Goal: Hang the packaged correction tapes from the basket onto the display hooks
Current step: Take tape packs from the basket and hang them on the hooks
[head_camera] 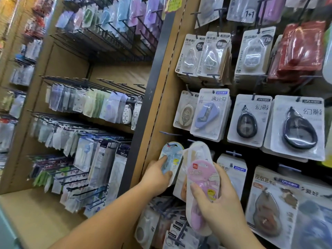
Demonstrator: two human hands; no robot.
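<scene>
Shop pegboard (161, 108); left hand (158, 175) tight around blue pack (170, 155), right hand (221, 203) around pink pack (203, 175).

This is a stationery shop aisle. Wooden display panels (167, 114) carry rows of metal hooks (170, 134), each hung with stacks of identical carded correction tape packs (248, 121). A neighbouring bay (71, 65) to the left holds further tiers of hooks crowded with small packaged goods. A yellow handwritten sign (173, 4) sits near the top.
</scene>
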